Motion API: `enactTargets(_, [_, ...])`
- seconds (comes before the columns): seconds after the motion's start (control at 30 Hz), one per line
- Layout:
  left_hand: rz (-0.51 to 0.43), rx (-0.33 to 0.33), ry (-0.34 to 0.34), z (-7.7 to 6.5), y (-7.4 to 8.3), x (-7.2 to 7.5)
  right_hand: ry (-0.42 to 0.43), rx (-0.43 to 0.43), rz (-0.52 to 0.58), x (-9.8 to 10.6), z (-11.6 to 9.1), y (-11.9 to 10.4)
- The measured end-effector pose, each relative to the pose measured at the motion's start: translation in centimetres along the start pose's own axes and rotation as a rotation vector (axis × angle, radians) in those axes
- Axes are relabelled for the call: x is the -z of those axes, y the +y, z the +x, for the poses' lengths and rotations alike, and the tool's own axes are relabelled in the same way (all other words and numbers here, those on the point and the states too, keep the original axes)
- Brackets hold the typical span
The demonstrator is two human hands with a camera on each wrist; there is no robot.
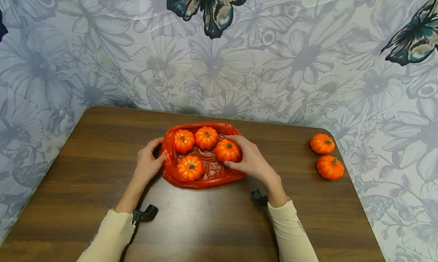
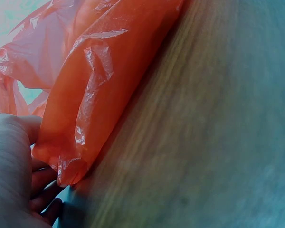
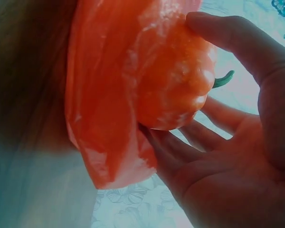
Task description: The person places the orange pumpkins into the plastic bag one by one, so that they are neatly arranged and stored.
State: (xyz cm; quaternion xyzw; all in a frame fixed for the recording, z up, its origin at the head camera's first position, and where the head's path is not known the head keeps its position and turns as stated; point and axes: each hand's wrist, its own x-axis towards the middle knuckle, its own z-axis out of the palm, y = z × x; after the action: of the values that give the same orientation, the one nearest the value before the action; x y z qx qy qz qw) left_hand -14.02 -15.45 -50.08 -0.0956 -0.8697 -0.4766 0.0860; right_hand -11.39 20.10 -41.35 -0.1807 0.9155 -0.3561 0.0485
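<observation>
An open red plastic bag [image 1: 213, 167] lies on the table with several small orange pumpkins inside. My left hand [image 1: 147, 161] pinches the bag's left edge between thumb and fingers; the left wrist view shows the thin film [image 2: 97, 90] at the fingertips. At the bag's right side, my right hand [image 1: 253, 159] holds a small pumpkin [image 1: 227, 150] between thumb and fingers. That pumpkin's green stem [image 3: 223, 79] points toward the palm in the right wrist view. Other pumpkins in the bag are one at front left [image 1: 190, 167], one at back left [image 1: 184, 141] and one at the back [image 1: 206, 137].
Two more small pumpkins, one behind [image 1: 321, 143] and one in front [image 1: 330, 167], sit near the right edge of the brown wooden table [image 1: 102, 151]. A floral cloth [image 1: 301, 64] with butterflies hangs behind the table. Black straps with cameras [image 1: 146, 213] are on both wrists.
</observation>
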Motion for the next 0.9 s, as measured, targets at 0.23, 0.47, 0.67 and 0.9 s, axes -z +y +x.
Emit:
enactTargets(0.23, [0.002, -0.001, 0.006, 0.0, 0.0, 0.0, -0.012, -0.062, -0.049, -0.7, 0.3, 0.3])
enactTargets(0.47, [-0.002, 0.003, -0.001, -0.1, 0.0, 0.1, 0.026, -0.049, -0.110, -1.1, 0.4, 0.6])
enactTargets(0.67, [-0.005, -0.003, -0.003, -0.1, -0.1, 0.1, 0.110, -0.077, -0.178, -1.3, 0.5, 0.8])
enactTargets(0.9, [-0.009, -0.003, -0.009, 0.0, -0.1, 0.2, 0.193, -0.138, -0.233, -1.5, 0.4, 1.1])
